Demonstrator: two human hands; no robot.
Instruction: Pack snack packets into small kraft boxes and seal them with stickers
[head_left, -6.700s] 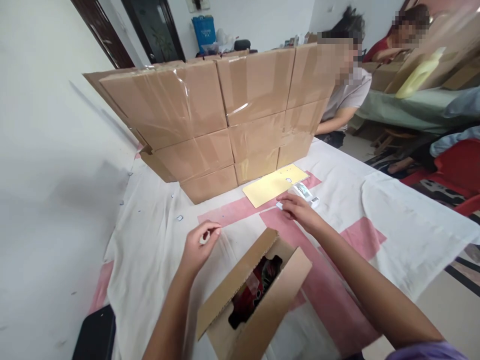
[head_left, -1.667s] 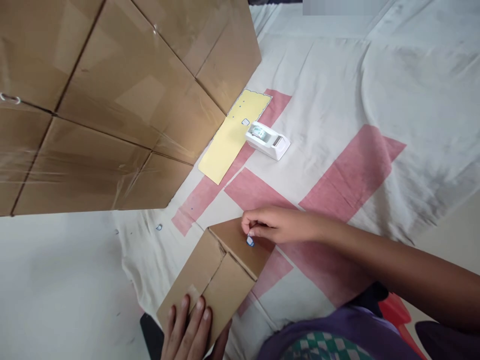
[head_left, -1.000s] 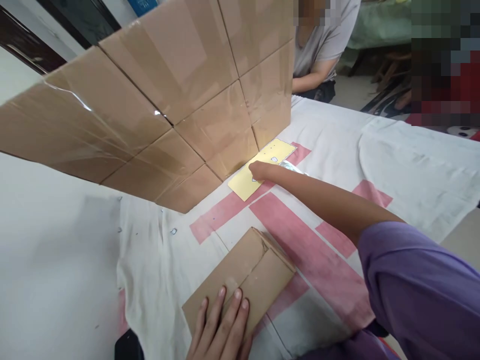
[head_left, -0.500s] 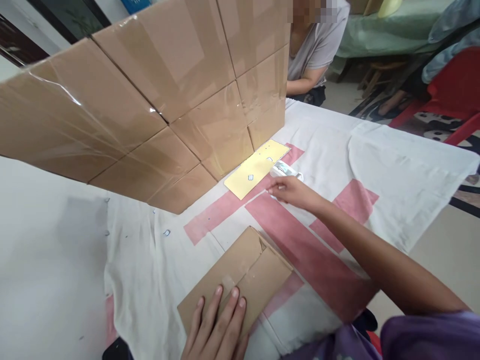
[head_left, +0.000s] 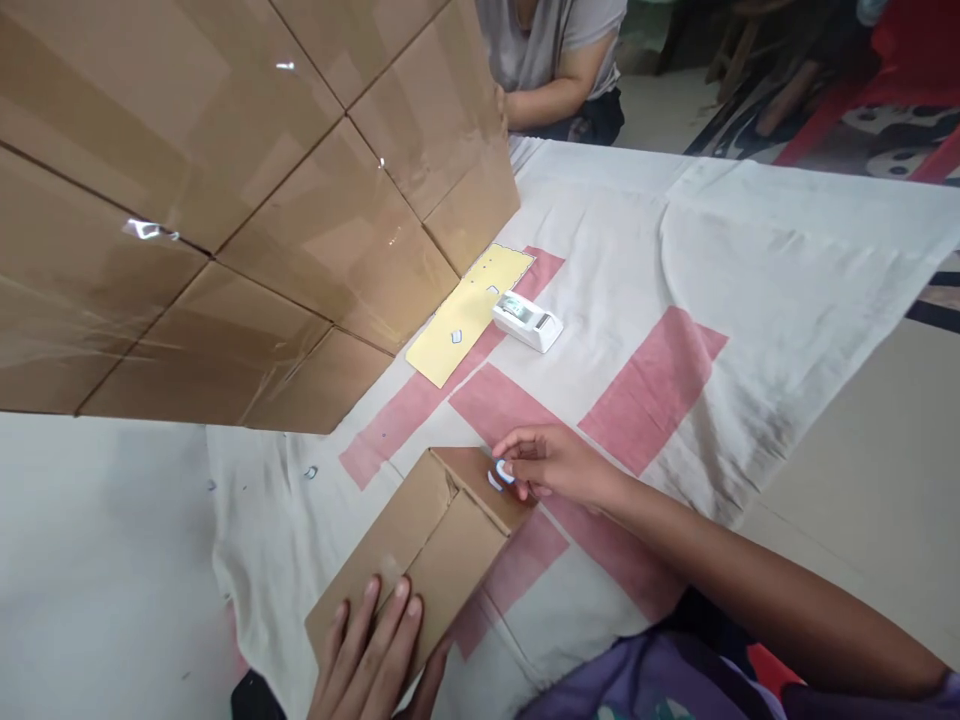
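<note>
A small cardboard box (head_left: 409,540) lies at the front of the table, its end face turned toward my right hand. My left hand (head_left: 375,640) grips the near end, with fingers across the top and the thumb down the side. At the far end, my right hand (head_left: 544,465) pinches a small white piece with a blue edge (head_left: 505,471), perhaps a sticker. Close beside it, a curved white mark (head_left: 494,481) shows on the box's end face. I cannot tell whether the pinched piece touches the cardboard.
Taped cardboard boxes (head_left: 300,230) form a tall stack at the left. Beside it lie a yellow strip (head_left: 450,335) and a small white device with a glossy window (head_left: 529,322). Pink strips (head_left: 652,395) mark the white cloth (head_left: 750,260). Another person (head_left: 559,80) sits across the table.
My right hand has come back from beside the white device to the box's far end. The box's end face now shows more, and the view has shifted.
</note>
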